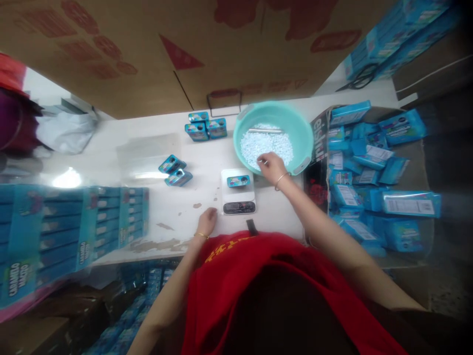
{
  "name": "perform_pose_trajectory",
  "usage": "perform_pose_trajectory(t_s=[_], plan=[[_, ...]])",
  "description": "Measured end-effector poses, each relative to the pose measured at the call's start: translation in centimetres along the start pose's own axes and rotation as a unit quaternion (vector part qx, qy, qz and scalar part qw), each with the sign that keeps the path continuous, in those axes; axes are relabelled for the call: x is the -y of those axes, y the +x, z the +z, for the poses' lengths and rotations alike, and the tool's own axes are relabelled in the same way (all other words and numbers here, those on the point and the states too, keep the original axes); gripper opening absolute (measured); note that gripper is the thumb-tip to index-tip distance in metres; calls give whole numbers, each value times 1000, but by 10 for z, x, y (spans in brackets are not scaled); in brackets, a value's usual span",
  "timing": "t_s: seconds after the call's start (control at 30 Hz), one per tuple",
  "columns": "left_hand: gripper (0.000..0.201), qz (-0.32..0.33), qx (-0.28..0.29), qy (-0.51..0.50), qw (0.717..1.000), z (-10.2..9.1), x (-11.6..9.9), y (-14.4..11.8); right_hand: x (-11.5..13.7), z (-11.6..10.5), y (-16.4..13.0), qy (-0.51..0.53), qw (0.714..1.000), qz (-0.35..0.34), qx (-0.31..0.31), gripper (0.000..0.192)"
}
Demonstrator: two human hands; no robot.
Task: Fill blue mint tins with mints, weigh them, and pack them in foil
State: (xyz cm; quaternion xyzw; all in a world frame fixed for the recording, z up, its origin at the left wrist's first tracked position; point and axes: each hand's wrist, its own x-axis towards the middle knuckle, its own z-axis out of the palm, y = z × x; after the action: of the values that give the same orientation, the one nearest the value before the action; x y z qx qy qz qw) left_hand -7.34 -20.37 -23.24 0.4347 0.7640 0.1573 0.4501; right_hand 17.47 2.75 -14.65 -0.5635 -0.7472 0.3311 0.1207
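The right hand (271, 166) dipped over the near rim of the teal basin (301, 129), fingers curled down into the white pellets (266, 144); whether it had pinched any was hidden. The left hand (207, 220) lay loosely closed on the counter (166, 207), holding nothing, just left of the scale (238, 199). A small tin (238, 181) sat on the scale. A box of blue packs (369, 172) crowded the right side; open counter remained centre-left.

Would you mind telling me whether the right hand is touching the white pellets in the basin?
Touching. The head view shows the right hand reaching over the basin rim, its fingertips resting in the pellets with no gap visible.
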Motion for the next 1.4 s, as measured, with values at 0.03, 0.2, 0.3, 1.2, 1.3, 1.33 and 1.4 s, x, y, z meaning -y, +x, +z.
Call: perform_pose_trajectory(t_s=[0.03,0.2,0.3,1.2,1.3,1.33,1.4], plan=[[24,1,-9,4,1000,1,-1,-3,-14,0,10,-22,999,28,-1,22],[27,75,-8,118,990,10,-3,-12,-52,17,49,-132,961,181,164,73],[13,99,-8,165,981,11,-1,-11,-49,32,59,-154,952,170,201,71],[16,242,-183,123,945,-30,-137,5,53,0,-15,-43,980,-17,196,19],[15,220,-181,115,952,-32,-121,-3,59,0,-15,-75,974,-15,214,21],[15,215,-180,114,953,-31,-117,-4,60,0,-16,-78,973,-17,214,22],[15,208,-177,115,955,-30,-109,-7,62,-1,-17,-81,973,-17,215,22]])
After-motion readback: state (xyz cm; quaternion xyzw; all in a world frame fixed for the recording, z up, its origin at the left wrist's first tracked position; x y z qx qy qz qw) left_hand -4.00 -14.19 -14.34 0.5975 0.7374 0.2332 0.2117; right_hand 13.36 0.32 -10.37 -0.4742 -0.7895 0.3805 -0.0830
